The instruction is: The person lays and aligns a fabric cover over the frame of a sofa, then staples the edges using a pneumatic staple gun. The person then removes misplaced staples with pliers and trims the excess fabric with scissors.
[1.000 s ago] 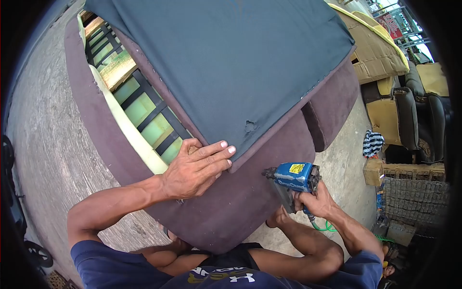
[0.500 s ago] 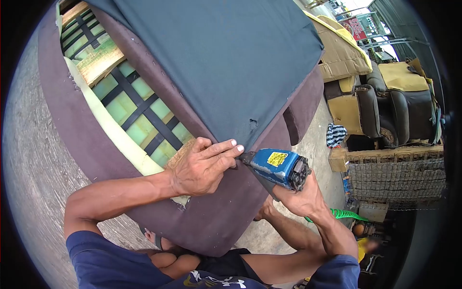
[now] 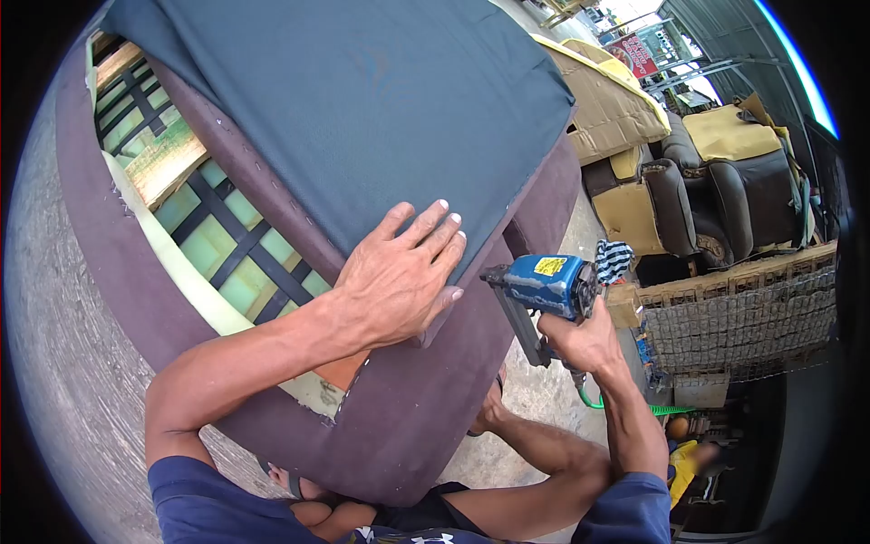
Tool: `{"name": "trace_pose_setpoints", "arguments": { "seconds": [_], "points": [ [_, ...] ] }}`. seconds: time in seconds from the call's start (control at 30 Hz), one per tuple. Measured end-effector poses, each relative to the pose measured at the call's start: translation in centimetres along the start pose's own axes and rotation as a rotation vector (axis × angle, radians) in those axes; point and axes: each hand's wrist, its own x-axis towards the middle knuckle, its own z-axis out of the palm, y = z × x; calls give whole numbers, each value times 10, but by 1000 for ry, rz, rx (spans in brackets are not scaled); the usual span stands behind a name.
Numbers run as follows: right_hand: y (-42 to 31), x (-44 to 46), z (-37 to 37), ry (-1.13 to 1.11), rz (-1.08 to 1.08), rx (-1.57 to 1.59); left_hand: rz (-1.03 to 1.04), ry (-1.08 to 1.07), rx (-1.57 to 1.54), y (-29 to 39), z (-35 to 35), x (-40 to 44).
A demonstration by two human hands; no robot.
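Note:
My left hand [image 3: 399, 272] lies flat with its fingers spread on a dark blue-green cloth [image 3: 381, 109], close to the cloth's near corner. The cloth covers part of an upturned piece of furniture upholstered in purple-brown fabric [image 3: 435, 408]. A row of staples runs along the cloth's left border. Left of it, an opening shows black crossed webbing [image 3: 237, 234] over pale green foam. My right hand [image 3: 589, 343] is wrapped round the handle of a blue pneumatic staple gun [image 3: 533, 288]. Its nose points left, apart from the fabric, just right of my left fingers.
A coiled green air hose [image 3: 669, 410] trails below the staple gun. At right are cardboard [image 3: 616, 122], a worn dark armchair [image 3: 761, 195] and a wire-spring frame [image 3: 743, 322]. A person in yellow [image 3: 683, 471] sits at lower right.
The staple gun has lifted off the corner and moved right in my right hand. My left hand has shifted up and flattened, fingers now spread on the cloth.

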Motion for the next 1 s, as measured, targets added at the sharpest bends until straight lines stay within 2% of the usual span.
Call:
{"name": "trace_pose_setpoints", "arguments": {
  "seconds": [0.03, 0.07, 0.17, 0.2, 0.27, 0.33, 0.53, 0.7, 0.77, 1.0],
  "points": [
    [8, 11, -5, 71, -10, 56, 5, -4, 62, 2, 4, 10],
    [18, 25, -11, 88, -39, 76, -33, -227, 6, 4, 6, 22],
    [30, 61, -26, 139, -50, -11, -21, -278, 41, 4, 41, 34],
    [35, 70, -26, 132, -78, -18, -37, -361, 76, 9, 38, 37],
    [38, 82, -28, 132, -104, -14, -22, -359, 74, 7, 38, 37],
    [37, 89, -28, 77, -29, -37, -7, -359, 73, 7, 37, 36],
    [38, 110, -31, 18, -68, -57, 0, -381, 124, 8, 38, 35],
    [34, 115, -40, -18, -89, -135, 15, -321, 12, 6, 32, 26],
    [33, 117, -42, -50, -22, -109, 13, -333, 42, 7, 33, 28],
    [33, 114, -39, -30, -84, -104, 14, -338, 61, 7, 32, 27]
  ]
}}
